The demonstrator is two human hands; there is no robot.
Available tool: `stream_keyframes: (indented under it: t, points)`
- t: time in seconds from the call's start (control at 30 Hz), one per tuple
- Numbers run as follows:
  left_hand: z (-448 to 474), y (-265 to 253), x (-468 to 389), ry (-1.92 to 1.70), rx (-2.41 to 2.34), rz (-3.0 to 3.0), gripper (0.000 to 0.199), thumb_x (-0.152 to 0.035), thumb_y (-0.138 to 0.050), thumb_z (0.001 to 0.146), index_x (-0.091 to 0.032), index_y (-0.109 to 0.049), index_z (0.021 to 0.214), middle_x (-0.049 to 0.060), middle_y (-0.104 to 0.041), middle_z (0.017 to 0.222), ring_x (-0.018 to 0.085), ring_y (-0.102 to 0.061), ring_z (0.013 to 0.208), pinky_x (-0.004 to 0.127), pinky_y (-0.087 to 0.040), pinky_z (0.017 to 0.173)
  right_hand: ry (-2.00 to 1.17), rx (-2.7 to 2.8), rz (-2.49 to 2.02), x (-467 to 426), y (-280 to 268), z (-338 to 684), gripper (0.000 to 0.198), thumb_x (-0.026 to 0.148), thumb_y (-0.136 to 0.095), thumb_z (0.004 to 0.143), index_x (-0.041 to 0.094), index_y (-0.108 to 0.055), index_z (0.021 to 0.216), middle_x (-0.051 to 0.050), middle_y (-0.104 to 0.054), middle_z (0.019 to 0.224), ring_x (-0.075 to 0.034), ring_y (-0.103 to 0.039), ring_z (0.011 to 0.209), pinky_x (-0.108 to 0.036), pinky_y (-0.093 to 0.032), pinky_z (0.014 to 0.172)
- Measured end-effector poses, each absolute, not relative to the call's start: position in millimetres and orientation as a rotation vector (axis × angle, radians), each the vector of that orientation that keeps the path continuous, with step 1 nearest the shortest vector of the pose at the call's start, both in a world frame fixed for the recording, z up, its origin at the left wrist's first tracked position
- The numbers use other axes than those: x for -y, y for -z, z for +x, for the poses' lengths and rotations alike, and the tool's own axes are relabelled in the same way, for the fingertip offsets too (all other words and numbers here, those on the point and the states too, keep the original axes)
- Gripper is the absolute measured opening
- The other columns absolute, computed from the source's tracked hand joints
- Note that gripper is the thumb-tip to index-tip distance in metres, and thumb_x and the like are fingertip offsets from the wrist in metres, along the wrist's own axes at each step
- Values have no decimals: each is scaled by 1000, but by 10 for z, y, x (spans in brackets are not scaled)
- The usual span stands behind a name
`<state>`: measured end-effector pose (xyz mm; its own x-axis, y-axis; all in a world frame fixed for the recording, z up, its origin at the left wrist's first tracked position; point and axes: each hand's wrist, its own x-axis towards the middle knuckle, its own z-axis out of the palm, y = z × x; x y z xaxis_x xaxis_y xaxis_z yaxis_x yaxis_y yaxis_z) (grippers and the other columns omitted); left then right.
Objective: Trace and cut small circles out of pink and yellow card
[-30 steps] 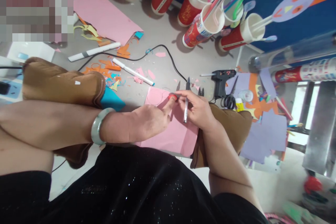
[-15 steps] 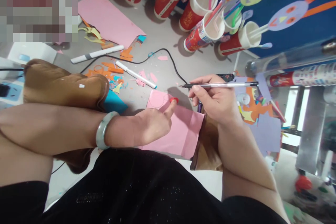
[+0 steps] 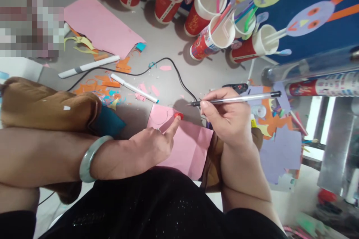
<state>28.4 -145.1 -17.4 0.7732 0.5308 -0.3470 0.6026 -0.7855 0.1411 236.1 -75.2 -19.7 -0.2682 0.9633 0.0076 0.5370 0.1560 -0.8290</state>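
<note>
- Pressing the pointing finger of the left hand [image 3: 151,151] onto a small red round thing [image 3: 177,114], close to the far edge of the pink paper [image 3: 185,151].
- Curling the other left fingers loosely under — cannot tell if anything is tucked beneath them.
- Wearing a pale green bangle [image 3: 87,160] on the left wrist.
- Holding a thin clear pen [image 3: 244,98] in the right hand [image 3: 228,117], pinched between thumb and fingers, with the hand partly closed.
- Pointing the pen's black tip to the left, near the red round thing but apart from it — cannot tell if touching the grey table [image 3: 165,48].
- Showing on the pink paper, just left of the red round thing: thin drawn round lines [image 3: 159,115].
- Lying past the left hand: a white marker [image 3: 136,89], bits of orange paper [image 3: 123,65] and a bent black cord [image 3: 176,68].
- Resting under the left arm: a puffy brown cushion [image 3: 47,108].
- Peeking out behind the right hand: a black tool [image 3: 235,88], mostly hidden.
- Lying farther right: purple paper [image 3: 280,153] with ragged edges.
- Standing at the back: red and white cups [image 3: 165,7], some with straws inside.
</note>
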Motion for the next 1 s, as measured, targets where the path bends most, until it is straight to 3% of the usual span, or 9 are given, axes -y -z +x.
stream_keyframes:
  t: [0.07, 0.2, 0.4, 0.63, 1.0]
  points:
    - [276, 246, 1514, 325, -967, 2805, 59, 6, -44, 87, -12, -74, 134, 26, -43, 161, 17, -73, 53, 27, -55, 42, -1021, 1869, -1423, 762, 182, 2372, 19, 41, -73, 94, 22, -71, 95, -3, -71, 79, -16, -64, 63, -29, -54, 56]
    - [264, 352, 1621, 200, -1030, 2874, 58, 5, -45, 86, -15, -78, 129, 22, -50, 159, 16, -71, 51, 28, -55, 43, -1110, 1864, -1390, 778, 172, 2369, 22, 43, -71, 97, 21, -72, 96, -2, -69, 75, -15, -64, 63, -28, -54, 56]
    - [252, 343, 1607, 100, -1026, 2920, 48, 2, -51, 83, -9, -81, 119, 26, -56, 151, 12, -64, 42, 25, -51, 38, -1141, 1848, -1340, 765, 180, 2380, 24, 44, -62, 103, 21, -71, 102, -2, -69, 75, -15, -64, 62, -30, -56, 60]
    - [239, 324, 1568, 112, -1007, 2896, 44, 3, -51, 83, -10, -83, 111, 26, -54, 152, 9, -60, 38, 23, -52, 36, -1113, 1950, -1348, 719, 204, 2404, 15, 35, -62, 103, 22, -68, 99, 0, -67, 77, -14, -60, 61, -30, -53, 61]
    - [250, 314, 1563, 121, -1015, 2869, 45, 4, -51, 83, -10, -83, 112, 24, -51, 155, 12, -62, 39, 27, -54, 35, -1165, 2216, -1233, 608, 339, 2359, 19, 32, -56, 104, 21, -64, 92, 1, -67, 74, -14, -60, 63, -29, -47, 63]
